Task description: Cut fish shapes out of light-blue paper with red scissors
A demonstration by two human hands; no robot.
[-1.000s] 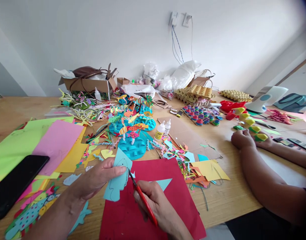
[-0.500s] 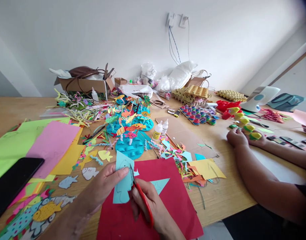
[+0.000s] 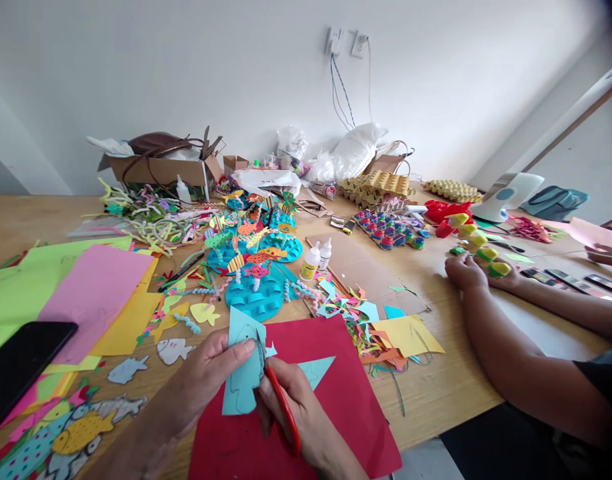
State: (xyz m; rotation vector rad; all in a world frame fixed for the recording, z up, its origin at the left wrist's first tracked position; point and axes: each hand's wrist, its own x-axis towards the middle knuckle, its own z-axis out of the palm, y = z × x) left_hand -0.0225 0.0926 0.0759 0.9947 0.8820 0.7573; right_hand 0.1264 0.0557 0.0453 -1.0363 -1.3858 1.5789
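My left hand (image 3: 206, 373) pinches a light blue piece of paper (image 3: 239, 393) with a fish outline drawn on it, thumb on top. Red-handled scissors (image 3: 285, 407) are gripped in my right hand (image 3: 301, 407), their blades against the paper's right side along the drawn line. Beneath both hands lies a red sheet (image 3: 336, 413), with a light blue paper scrap (image 3: 316, 370) on it. To the left rest cut-out paper fish, among them a white one (image 3: 173, 351), a pale blue one (image 3: 128, 370) and an orange one (image 3: 83, 432).
Turquoise painted egg-carton pieces (image 3: 253, 297) with paper fish stand ahead, beside glue bottles (image 3: 311, 261). Colourful paper scraps (image 3: 359, 323) lie right of the red sheet. A black phone (image 3: 26, 367) rests on paper at left. At right, a co-worker's hands (image 3: 469, 273) hold a painted egg-carton strip (image 3: 479, 247).
The view has shifted slightly, so most things sit a little further left. My hands keep their hold on the paper and scissors, the blades still at the paper's right side.
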